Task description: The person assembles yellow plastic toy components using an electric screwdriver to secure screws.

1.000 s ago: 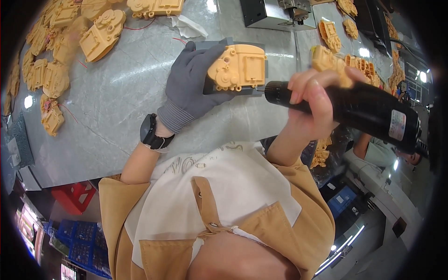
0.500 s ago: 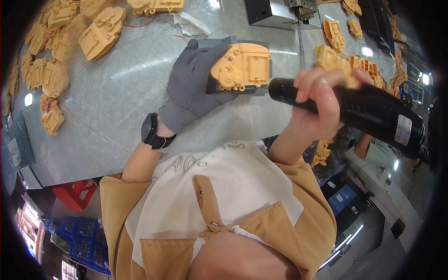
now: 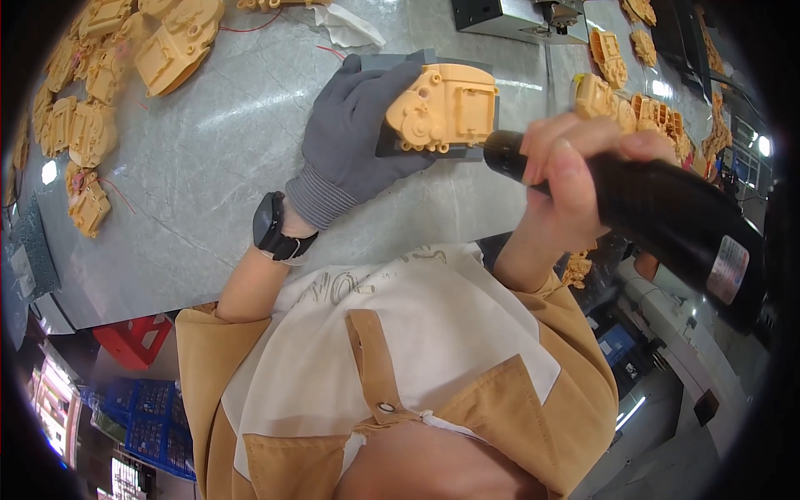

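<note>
Two hands are working at upper centre and right: the grey-gloved left hand [image 3: 350, 125] is clasping, half-curled, a yellow moulded-plastic housing [image 3: 450, 108] and the dark grey block [image 3: 387, 61] beneath it, while the bare right hand [image 3: 575, 167] is wrapping tightly round a black cylindrical power screwdriver [image 3: 667, 200]. Probably light, stiff and slightly slick, the housing is inviting a hold by its outer walls, clear of the small bosses. Blue lattice-walled plastic crates [image 3: 154, 417] are standing at lower left, their contents remaining indistinct.

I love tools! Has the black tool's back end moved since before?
Yes, the black tool swung its back end lower in view, judged against the metal machine.
</note>
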### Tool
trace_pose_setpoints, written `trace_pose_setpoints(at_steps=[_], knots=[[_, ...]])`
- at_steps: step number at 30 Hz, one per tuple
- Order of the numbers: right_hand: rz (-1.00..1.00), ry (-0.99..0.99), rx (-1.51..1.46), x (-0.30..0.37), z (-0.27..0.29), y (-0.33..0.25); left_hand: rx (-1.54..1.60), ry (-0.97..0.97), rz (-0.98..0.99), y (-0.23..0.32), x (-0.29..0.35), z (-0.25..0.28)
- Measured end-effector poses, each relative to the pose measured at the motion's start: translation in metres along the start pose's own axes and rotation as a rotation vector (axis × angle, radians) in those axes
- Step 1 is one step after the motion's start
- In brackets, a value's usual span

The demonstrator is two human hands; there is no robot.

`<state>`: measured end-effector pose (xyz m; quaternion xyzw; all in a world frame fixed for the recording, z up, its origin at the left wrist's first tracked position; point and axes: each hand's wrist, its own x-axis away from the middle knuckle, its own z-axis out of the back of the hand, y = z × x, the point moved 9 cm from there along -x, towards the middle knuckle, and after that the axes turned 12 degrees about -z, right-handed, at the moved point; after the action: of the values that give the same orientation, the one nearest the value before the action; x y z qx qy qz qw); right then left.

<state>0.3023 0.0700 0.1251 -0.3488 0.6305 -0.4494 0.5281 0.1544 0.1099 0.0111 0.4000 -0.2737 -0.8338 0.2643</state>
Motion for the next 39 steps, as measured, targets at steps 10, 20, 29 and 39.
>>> trace_pose_setpoints(at_steps=[10,20,29,39], knots=[[-0.079,0.019,-0.079,0.003,-0.006,0.006,0.008,-0.017,0.025,-0.005,0.003,-0.001],[-0.039,0.068,-0.217,-0.016,0.024,0.001,0.036,-0.044,0.037,0.0,-0.009,0.0],[0.146,0.502,0.184,-0.122,0.065,-0.004,0.008,-0.075,0.007,0.005,-0.006,-0.001],[0.114,0.121,-0.217,-0.023,0.008,-0.028,0.07,-0.069,0.022,0.0,-0.006,0.0]])
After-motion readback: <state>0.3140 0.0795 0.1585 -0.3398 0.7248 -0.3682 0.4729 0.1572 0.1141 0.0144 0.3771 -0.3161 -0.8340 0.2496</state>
